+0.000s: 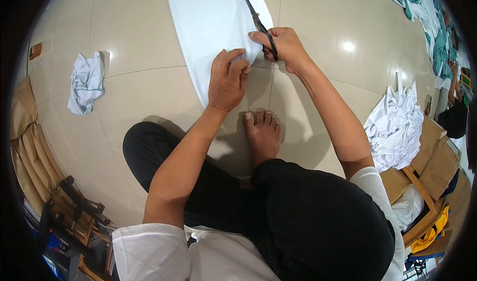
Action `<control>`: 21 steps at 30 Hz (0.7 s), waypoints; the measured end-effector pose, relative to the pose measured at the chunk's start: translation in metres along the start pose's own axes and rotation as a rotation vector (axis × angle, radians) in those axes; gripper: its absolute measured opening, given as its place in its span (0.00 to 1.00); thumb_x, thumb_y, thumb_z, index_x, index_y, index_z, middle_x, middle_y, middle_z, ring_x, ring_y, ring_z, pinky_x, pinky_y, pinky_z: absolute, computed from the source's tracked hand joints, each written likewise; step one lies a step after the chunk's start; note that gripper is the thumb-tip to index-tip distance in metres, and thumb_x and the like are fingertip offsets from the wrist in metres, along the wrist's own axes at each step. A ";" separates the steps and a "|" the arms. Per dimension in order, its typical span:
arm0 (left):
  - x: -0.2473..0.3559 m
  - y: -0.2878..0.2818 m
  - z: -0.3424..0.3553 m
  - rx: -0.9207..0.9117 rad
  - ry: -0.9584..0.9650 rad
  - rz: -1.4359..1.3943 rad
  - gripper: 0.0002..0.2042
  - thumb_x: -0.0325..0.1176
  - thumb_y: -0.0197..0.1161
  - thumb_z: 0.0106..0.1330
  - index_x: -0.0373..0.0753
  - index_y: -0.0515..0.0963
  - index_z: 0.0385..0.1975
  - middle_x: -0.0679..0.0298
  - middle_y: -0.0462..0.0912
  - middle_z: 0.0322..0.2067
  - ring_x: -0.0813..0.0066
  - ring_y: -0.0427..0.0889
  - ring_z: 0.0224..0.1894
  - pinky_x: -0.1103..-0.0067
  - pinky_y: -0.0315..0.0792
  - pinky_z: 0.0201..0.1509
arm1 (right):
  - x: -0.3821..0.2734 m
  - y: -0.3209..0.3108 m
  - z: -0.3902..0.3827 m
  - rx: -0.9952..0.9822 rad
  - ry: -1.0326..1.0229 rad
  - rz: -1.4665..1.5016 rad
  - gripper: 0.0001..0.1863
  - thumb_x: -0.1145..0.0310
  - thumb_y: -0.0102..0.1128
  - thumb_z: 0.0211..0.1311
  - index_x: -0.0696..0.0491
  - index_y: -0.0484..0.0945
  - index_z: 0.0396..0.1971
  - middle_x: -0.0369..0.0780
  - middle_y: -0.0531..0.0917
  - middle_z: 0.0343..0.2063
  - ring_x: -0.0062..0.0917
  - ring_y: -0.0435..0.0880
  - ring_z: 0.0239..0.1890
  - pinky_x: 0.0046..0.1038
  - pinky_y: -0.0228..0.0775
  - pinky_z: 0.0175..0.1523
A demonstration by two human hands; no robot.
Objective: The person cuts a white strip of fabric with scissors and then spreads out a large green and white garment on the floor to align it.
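A large piece of white fabric (206, 25) lies flat on the tiled floor in front of me, its far end beyond the upper edge. My right hand (284, 47) grips black-handled scissors (257, 18), thumb in one loop. Their blades point away from me along the fabric's right side, where a narrow strip (262, 3) lies beyond the blades. My left hand (228, 80) rests on the near part of the fabric with fingers bent and fingertips close together. Whether it pinches the cloth is hard to see.
A crumpled white cloth (85, 84) lies at the left. White fabric is heaped (396, 124) at the right beside cardboard boxes (432, 154). Green and white cloth (437, 42) and another person's arm (453, 85) show at the far right. Brown packages (32, 152) stand at the left. My bare foot (263, 134) is near the fabric.
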State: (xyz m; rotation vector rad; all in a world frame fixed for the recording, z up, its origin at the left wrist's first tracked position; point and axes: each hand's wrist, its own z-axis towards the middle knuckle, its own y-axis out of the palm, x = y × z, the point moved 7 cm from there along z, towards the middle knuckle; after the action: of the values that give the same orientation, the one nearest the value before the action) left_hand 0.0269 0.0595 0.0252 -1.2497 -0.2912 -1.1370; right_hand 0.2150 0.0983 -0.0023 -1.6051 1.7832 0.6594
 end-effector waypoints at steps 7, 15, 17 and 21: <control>0.002 -0.003 -0.002 -0.010 -0.019 -0.004 0.09 0.30 0.66 0.72 0.43 0.75 0.47 0.60 0.80 0.58 0.49 0.79 0.59 0.50 0.72 0.72 | 0.001 0.002 -0.007 0.014 0.009 -0.007 0.21 0.59 0.83 0.55 0.55 0.77 0.22 0.35 0.77 0.17 0.18 0.73 0.16 0.22 0.62 0.20; 0.002 -0.001 -0.002 -0.001 -0.009 -0.001 0.09 0.29 0.67 0.71 0.43 0.75 0.47 0.60 0.80 0.58 0.49 0.79 0.60 0.49 0.72 0.72 | -0.012 0.005 0.000 0.014 0.025 -0.003 0.21 0.58 0.81 0.54 0.54 0.76 0.21 0.34 0.76 0.16 0.18 0.72 0.15 0.22 0.61 0.20; 0.001 0.000 -0.001 -0.003 -0.011 -0.007 0.09 0.29 0.67 0.71 0.43 0.75 0.47 0.60 0.80 0.58 0.48 0.79 0.60 0.50 0.72 0.72 | -0.015 0.005 0.003 0.019 0.015 0.000 0.21 0.58 0.81 0.54 0.54 0.75 0.20 0.34 0.76 0.16 0.18 0.72 0.15 0.22 0.61 0.19; -0.001 0.001 -0.001 -0.003 -0.009 -0.004 0.10 0.28 0.68 0.70 0.43 0.75 0.47 0.60 0.80 0.59 0.48 0.79 0.61 0.50 0.72 0.72 | -0.019 0.007 0.007 0.034 0.022 -0.015 0.22 0.59 0.81 0.54 0.53 0.75 0.20 0.34 0.76 0.16 0.17 0.72 0.14 0.22 0.60 0.18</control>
State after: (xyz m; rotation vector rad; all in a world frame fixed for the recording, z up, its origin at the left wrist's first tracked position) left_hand 0.0270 0.0586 0.0234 -1.2580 -0.2985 -1.1356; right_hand 0.2101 0.1171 0.0073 -1.6078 1.7868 0.6033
